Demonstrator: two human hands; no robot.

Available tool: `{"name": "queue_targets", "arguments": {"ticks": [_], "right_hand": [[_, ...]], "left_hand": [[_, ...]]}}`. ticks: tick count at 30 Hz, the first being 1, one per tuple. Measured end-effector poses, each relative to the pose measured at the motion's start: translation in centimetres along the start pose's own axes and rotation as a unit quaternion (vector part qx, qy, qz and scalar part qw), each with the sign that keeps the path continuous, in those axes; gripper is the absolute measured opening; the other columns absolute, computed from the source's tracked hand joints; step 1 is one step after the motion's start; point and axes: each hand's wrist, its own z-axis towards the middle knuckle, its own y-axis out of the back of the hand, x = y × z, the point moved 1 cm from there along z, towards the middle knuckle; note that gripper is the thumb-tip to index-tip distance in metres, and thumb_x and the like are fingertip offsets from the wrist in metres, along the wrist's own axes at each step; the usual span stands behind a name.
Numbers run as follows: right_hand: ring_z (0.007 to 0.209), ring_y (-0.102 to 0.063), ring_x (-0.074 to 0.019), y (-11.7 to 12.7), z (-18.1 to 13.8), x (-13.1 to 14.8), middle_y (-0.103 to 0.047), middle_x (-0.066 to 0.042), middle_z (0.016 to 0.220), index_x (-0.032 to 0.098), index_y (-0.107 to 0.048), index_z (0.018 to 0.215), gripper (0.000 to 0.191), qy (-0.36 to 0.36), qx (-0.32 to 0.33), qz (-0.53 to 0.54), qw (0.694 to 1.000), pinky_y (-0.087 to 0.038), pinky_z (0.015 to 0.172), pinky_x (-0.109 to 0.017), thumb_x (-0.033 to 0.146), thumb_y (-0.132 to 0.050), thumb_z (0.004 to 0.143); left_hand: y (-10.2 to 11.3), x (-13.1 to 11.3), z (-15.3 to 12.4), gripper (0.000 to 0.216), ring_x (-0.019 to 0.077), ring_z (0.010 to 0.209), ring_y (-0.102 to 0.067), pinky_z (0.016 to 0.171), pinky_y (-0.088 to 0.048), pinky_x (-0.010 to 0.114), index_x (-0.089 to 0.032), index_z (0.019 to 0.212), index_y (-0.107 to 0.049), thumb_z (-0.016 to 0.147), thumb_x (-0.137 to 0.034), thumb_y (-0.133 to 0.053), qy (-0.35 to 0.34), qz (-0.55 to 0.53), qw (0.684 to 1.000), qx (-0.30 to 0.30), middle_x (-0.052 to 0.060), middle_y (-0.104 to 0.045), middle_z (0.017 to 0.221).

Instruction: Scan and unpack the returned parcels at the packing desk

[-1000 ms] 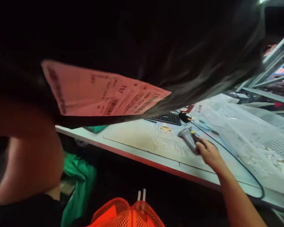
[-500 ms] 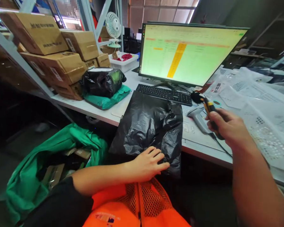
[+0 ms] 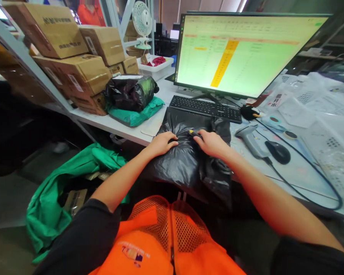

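Left hand (image 3: 162,142) lies flat and open on the black parcel (image 3: 183,164). Right hand (image 3: 210,144) is closed around a yellow-black tool (image 3: 194,133) touching it. It is probably the opening step, which calls for a shallow stroke.

Left hand (image 3: 161,143) flat, right hand (image 3: 210,143) curled, forearms forward

Screen: wide flat computer monitor (image 3: 240,53) showing a green spreadsheet, upright at the back of the white desk (image 3: 114,124)
Keys: black keyboard (image 3: 206,109) just below the monitor
Right: grey barcode scanner (image 3: 250,139) beside a black mouse (image 3: 278,152)
Left: stacked brown cardboard boxes (image 3: 71,72) — a black wrapped parcel (image 3: 130,91) lies on a teal mailer bag (image 3: 137,114)
Floor: crumpled green sack (image 3: 60,183)
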Motion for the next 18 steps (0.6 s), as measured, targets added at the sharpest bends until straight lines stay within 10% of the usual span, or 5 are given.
{"name": "queue_targets", "arguments": {"ticks": [11,18], "right_hand": [[0.102,-0.074,-0.0445,1.2,-10.0,-14.9,-0.076,-0.024,0.109,0.017,-0.070,0.120,0.044,-0.211,0.064,-0.140,0.965,-0.057,0.082,-0.052,0.046,-0.042,0.105],[0.118,-0.070,-0.0400,3.4,-8.5,-7.5,-0.072,-0.014,0.135,0.023,-0.067,0.140,0.049,-0.055,-0.006,-0.140,0.989,-0.057,0.094,-0.051,0.049,-0.044,0.104]], "left_hand": [[0.4,0.5,-0.2,0.018,0.0267,0.116,-0.067,0.104,-0.055,0.040,-0.019,0.108,-0.075,0.102,-0.030,-0.062,-0.029,0.051,0.998,0.004,0.009,-0.071,0.114],[-1.1,-0.1,0.8,0.047,0.0300,0.152,-0.047,0.130,-0.034,0.049,-0.014,0.148,-0.058,0.108,-0.037,-0.049,-0.035,0.052,0.998,-0.007,0.015,-0.054,0.160]]}}
